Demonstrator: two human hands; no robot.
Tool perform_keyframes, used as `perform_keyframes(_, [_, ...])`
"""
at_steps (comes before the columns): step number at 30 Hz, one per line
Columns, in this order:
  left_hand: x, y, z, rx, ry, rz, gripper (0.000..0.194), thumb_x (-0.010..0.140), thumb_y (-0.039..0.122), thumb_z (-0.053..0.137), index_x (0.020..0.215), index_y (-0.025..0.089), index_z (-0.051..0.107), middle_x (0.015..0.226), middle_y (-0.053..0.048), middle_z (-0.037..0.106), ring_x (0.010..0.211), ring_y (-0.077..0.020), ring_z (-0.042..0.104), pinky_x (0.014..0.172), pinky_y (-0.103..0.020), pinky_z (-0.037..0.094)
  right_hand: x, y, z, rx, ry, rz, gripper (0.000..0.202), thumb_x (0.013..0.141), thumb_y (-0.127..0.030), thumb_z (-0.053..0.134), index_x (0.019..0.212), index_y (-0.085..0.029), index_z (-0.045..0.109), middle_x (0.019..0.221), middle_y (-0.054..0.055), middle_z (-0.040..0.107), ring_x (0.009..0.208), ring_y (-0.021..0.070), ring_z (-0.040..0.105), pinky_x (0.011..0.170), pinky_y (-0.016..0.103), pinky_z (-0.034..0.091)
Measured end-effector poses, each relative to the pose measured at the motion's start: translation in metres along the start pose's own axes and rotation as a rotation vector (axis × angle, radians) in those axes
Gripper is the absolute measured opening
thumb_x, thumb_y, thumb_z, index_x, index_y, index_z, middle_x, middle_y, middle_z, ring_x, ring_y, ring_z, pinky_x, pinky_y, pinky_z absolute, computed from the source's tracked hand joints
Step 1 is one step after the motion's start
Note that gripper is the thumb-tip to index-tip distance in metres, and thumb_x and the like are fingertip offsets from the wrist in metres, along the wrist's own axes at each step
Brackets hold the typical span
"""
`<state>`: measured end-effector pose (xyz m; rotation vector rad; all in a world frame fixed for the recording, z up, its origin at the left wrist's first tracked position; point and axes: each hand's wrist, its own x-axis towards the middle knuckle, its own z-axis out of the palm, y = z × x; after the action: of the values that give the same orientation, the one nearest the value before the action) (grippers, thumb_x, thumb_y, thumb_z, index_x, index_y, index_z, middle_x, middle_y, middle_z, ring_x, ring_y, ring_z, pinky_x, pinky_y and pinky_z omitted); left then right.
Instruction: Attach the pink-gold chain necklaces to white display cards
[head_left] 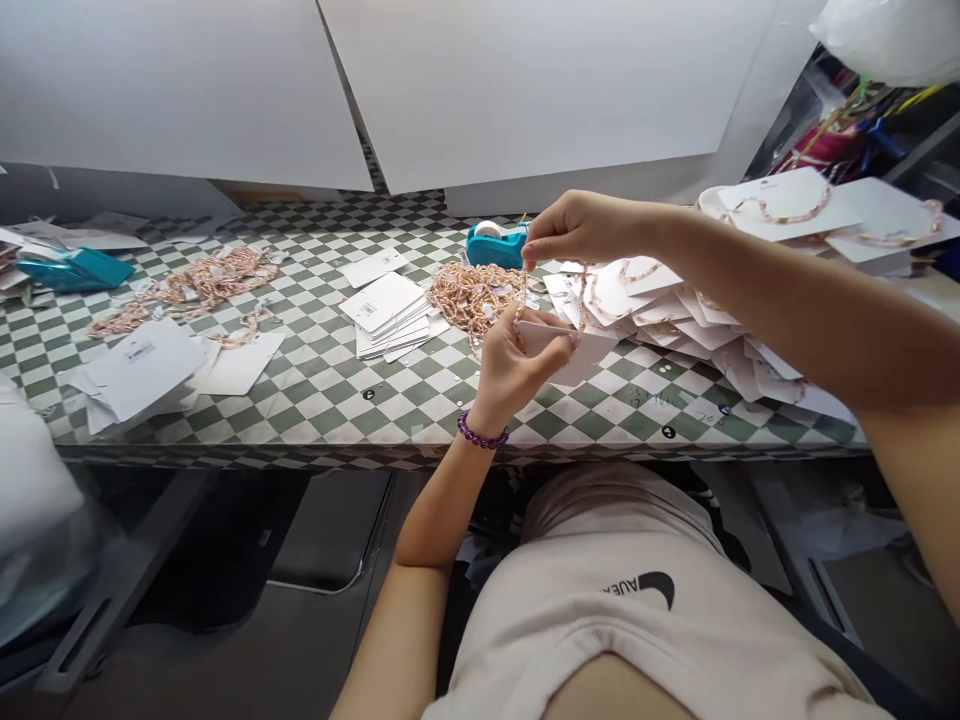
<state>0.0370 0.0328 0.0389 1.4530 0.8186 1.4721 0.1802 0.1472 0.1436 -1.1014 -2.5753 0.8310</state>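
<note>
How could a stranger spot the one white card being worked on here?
Start at the green-and-white checked table and find the left hand, just past a purple bead bracelet. The white card sits in that hand's grip. Unlike the cards piled on either side, it is held up, with a pink beaded strand rising from it toward the right hand.

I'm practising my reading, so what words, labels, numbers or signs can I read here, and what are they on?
Beige cloth shirt: looks like "AUE", beside a black swoosh sign; the other letters are unclear.
Flat white rectangular cards: tiny print, too small to read.
Green-and-white checked tabletop: faint handwriting, unreadable; small round black spots with white marks, also too small to read.
</note>
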Motion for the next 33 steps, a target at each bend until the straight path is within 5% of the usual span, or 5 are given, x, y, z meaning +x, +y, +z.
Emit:
perform_keyframes(5, [0.001,-0.005,-0.003,-0.024,-0.030,0.061,0.030,0.075,0.040,0.078,0.075,0.016,0.059,0.093,-0.006,0.075,0.074,-0.0133,0.069,0.061,-0.023,0.057,-0.004,-0.001,-0.003,0.001,-0.008,0.034,0.026,0.097,-0.030,0.057,0.096,-0.010,0.072,0.046,-0.011,0.029,0.044,0.0011,0.022,0.045,0.023,0.017])
perform_keyframes(16, [0.004,-0.012,-0.005,0.119,0.021,0.035,0.032,0.081,0.045,0.073,0.087,0.020,0.054,0.076,0.002,0.057,0.066,-0.0095,0.055,0.058,-0.022,0.046,-0.007,-0.001,-0.007,0.027,0.055,0.071,0.022,0.095,-0.028,0.058,0.091,-0.011,0.071,0.041,-0.014,0.028,0.037,-0.0006,0.022,0.035,0.017,0.018])
perform_keyframes(23, [0.005,-0.015,-0.010,0.104,-0.146,-0.125,0.033,0.087,0.049,0.065,0.105,0.023,0.057,0.080,0.000,0.058,0.068,-0.0119,0.057,0.057,-0.022,0.046,-0.003,0.009,-0.021,0.027,0.125,0.109,0.022,0.094,-0.029,0.060,0.087,-0.011,0.071,0.040,-0.014,0.031,0.037,-0.0011,0.026,0.034,0.014,0.021])
perform_keyframes(30, [0.006,-0.018,-0.011,0.028,-0.133,-0.128,0.038,0.082,0.055,0.069,0.100,0.023,0.058,0.074,0.000,0.055,0.063,-0.0119,0.055,0.053,-0.023,0.044,-0.005,0.018,-0.025,-0.015,0.077,0.171,0.025,0.092,-0.032,0.060,0.087,-0.011,0.072,0.042,-0.014,0.033,0.036,-0.0016,0.028,0.036,0.013,0.024])
perform_keyframes(33, [0.007,-0.019,-0.010,0.027,-0.119,-0.111,0.039,0.081,0.056,0.070,0.098,0.023,0.059,0.073,0.001,0.054,0.061,-0.0116,0.053,0.053,-0.023,0.043,-0.006,0.026,-0.026,-0.057,0.059,0.190,0.023,0.089,-0.030,0.064,0.087,-0.009,0.073,0.047,-0.011,0.045,0.040,-0.0011,0.039,0.039,0.013,0.029])
